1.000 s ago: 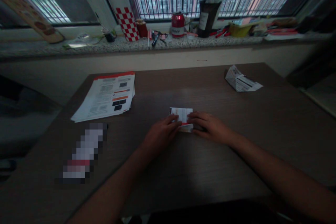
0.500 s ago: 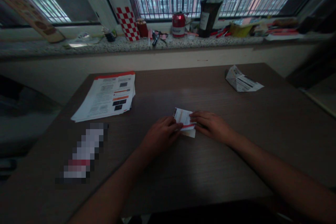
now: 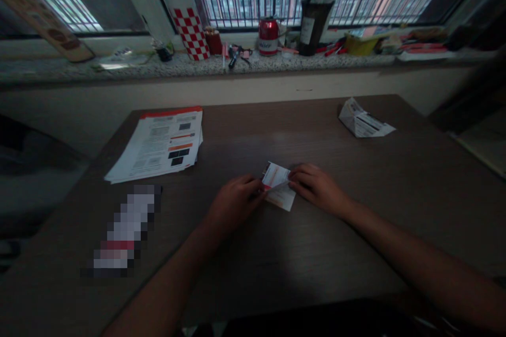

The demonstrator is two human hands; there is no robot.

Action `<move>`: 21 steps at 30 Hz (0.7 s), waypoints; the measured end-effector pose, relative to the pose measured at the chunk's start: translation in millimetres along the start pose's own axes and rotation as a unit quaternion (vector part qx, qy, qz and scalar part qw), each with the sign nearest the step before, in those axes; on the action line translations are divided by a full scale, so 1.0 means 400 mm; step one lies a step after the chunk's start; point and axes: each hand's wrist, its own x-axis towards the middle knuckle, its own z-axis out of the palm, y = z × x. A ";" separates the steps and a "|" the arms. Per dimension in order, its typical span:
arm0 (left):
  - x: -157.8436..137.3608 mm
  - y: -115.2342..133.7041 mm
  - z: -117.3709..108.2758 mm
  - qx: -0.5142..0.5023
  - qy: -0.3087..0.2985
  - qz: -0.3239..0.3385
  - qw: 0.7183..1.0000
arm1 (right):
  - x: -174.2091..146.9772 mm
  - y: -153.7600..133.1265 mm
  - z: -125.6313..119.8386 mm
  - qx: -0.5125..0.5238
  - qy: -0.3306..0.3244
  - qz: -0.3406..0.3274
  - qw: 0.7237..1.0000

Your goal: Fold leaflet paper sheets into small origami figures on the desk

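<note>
A small folded sheet of printed paper (image 3: 281,199) lies on the brown table between my two hands. Its upper flap stands partly lifted along a crease, with a bit of red print near the left side. My left hand (image 3: 237,197) pinches the left edge of the flap between thumb and fingers. On the other side, my right hand (image 3: 314,184) grips the paper's right edge, its fingertips closed on the flap. Part of the paper is hidden under the fingertips.
A stack of printed sheets (image 3: 158,142) lies at the back left, with a blurred-out phone-like object (image 3: 126,229) in front of it. A folded paper shape (image 3: 366,122) stands at the back right. On the windowsill are a red can (image 3: 268,37) and a checkered vase (image 3: 192,34).
The flap of the paper has lifted off the lower layer, showing more of that layer at the front. My left hand has shifted slightly left; my right fingers have curled in.
</note>
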 end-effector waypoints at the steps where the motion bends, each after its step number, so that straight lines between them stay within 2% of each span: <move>1: 0.000 0.000 -0.002 -0.006 0.000 -0.009 1.000 | 0.003 -0.001 0.001 0.001 0.002 0.006 1.000; 9: 0.006 -0.003 -0.002 -0.052 0.020 -0.079 0.995 | 0.038 -0.015 -0.008 0.003 -0.008 0.050 0.999; 17: 0.015 -0.002 0.006 -0.084 0.031 -0.145 0.985 | 0.092 -0.011 0.002 -0.010 -0.012 0.134 0.991; 21: 0.015 0.000 0.015 -0.086 0.048 -0.148 0.984 | 0.112 -0.008 0.014 -0.031 -0.017 0.165 0.986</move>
